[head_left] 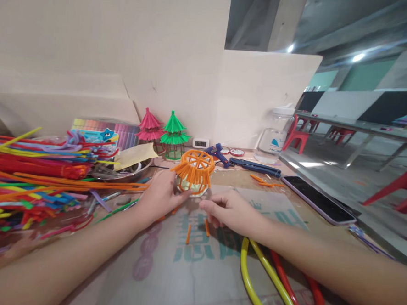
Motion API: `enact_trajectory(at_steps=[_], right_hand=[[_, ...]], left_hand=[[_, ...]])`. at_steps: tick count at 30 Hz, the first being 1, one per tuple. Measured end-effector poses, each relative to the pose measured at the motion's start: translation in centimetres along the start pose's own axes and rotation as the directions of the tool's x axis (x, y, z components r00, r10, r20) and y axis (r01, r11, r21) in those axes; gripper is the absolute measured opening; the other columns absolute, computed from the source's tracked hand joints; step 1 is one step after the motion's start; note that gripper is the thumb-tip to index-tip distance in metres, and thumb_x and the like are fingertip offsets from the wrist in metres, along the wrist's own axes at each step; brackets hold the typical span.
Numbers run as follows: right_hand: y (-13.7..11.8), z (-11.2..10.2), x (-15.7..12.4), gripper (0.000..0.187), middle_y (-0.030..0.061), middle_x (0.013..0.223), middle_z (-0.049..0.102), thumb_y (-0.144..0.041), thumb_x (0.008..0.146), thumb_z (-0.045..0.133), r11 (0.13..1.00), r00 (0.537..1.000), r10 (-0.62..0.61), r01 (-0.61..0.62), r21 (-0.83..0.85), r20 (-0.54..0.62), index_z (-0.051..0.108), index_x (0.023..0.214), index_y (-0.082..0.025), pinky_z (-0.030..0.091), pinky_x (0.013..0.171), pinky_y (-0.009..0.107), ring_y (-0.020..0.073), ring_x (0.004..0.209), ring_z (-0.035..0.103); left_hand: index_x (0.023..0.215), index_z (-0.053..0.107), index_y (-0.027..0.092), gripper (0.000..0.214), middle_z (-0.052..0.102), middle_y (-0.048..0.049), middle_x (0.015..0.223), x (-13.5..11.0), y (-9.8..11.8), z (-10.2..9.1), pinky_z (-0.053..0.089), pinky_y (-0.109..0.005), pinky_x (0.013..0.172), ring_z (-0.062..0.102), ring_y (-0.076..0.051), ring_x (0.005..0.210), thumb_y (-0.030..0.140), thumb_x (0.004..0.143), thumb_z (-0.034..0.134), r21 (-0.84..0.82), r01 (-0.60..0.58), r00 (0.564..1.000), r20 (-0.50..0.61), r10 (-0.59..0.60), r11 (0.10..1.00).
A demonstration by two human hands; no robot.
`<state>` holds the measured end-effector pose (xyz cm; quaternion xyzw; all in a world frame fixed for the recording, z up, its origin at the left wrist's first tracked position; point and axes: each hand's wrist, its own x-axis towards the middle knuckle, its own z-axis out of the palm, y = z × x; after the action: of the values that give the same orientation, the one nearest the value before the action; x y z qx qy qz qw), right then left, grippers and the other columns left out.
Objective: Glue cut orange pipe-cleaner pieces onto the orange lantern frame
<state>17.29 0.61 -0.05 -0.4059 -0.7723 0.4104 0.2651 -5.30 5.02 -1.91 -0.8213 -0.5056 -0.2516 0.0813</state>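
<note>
An orange pipe-cleaner lantern frame (195, 169) stands on the cardboard-covered table (189, 280) over a pale base. My left hand (159, 196) is wrapped against the frame's lower left side, holding it. Just right of the base, my right hand (229, 211) hovers low over the table, fingers curled together in a pinch; whether anything is in them I cannot make out. Short orange pipe-cleaner pieces (189, 233) lie on the cardboard between the hands.
A large heap of coloured pipe cleaners (33, 174) fills the left. Pink (150, 127) and green (174, 131) pagoda models stand at the back. A blue glue gun (219, 153), phone (319, 200), plastic jar (275, 136) and yellow-and-red scissor handles (271, 285) lie around.
</note>
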Motion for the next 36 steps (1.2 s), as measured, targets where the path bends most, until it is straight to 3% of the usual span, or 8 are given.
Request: enact_trajectory(at_steps=[3,6,9,13,21,36], right_hand=[[0.1,-0.8,-0.5,0.038,-0.0024,0.056,0.054,-0.046,0.09,0.056,0.939,0.946,-0.265,0.209,-0.273,-0.185,0.057,0.065,-0.018,0.033,0.05,0.023,0.0099,0.052,0.046],[0.6,-1.8,-0.4,0.02,-0.0019,0.067,0.058,-0.038,0.089,0.061,0.83,0.803,-0.505,0.351,-0.433,-0.317,0.062,0.093,-0.018,0.039,0.057,0.024,0.011,0.058,0.05],[1.3,-2.4,0.2,0.039,-0.0013,0.073,0.056,-0.033,0.089,0.063,0.711,0.707,-0.638,0.387,-0.587,-0.306,0.053,0.125,-0.018,0.042,0.062,0.026,0.0139,0.064,0.052],[1.9,-2.3,0.6,0.058,0.0028,0.085,0.06,-0.033,0.09,0.063,0.613,0.711,-0.672,0.377,-0.694,-0.208,0.04,0.141,-0.021,0.046,0.07,0.032,0.0191,0.075,0.056],[1.9,-2.4,0.7,0.042,0.0052,0.089,0.064,-0.027,0.093,0.058,0.588,0.694,-0.69,0.369,-0.72,-0.207,0.048,0.133,-0.022,0.048,0.075,0.034,0.0212,0.083,0.06],[1.5,-2.2,0.8,0.036,0.0025,0.08,0.063,-0.025,0.091,0.06,0.698,0.739,-0.617,0.357,-0.621,-0.269,0.054,0.126,-0.019,0.046,0.07,0.031,0.0176,0.071,0.056]], left_hand=[[0.08,0.056,0.02,0.034,0.061,-0.0053,0.078,0.1,0.2,-0.1,0.043,-0.035,0.069,0.059,-0.025,0.079,0.054,0.082,0.059,-0.01,0.023,1.0,0.013,-0.023,1.0],[0.089,0.059,0.021,0.027,0.064,-0.0053,0.087,0.2,0.4,-0.4,0.044,-0.034,0.072,0.061,-0.024,0.084,0.047,0.082,0.061,-0.069,-0.008,1.0,0.011,0.009,0.998],[0.101,0.061,0.021,0.028,0.065,-0.0061,0.096,0.2,0.5,-0.5,0.046,-0.034,0.078,0.061,-0.023,0.089,0.042,0.081,0.062,-0.119,-0.049,0.999,-0.007,0.049,0.992],[0.107,0.061,0.021,0.032,0.065,-0.007,0.096,0.2,0.4,-0.6,0.046,-0.036,0.082,0.061,-0.024,0.092,0.038,0.08,0.063,-0.118,-0.059,0.998,-0.021,0.057,0.991],[0.112,0.059,0.021,0.034,0.064,-0.0071,0.102,0.0,0.9,-0.8,0.045,-0.039,0.087,0.059,-0.027,0.1,0.036,0.081,0.061,-0.07,-0.066,0.998,-0.021,0.065,0.995],[0.119,0.052,0.02,0.042,0.062,-0.009,0.104,-0.3,0.7,-0.5,0.045,-0.043,0.088,0.058,-0.03,0.105,0.041,0.083,0.061,-0.052,-0.057,0.998,-0.033,0.056,0.997]])
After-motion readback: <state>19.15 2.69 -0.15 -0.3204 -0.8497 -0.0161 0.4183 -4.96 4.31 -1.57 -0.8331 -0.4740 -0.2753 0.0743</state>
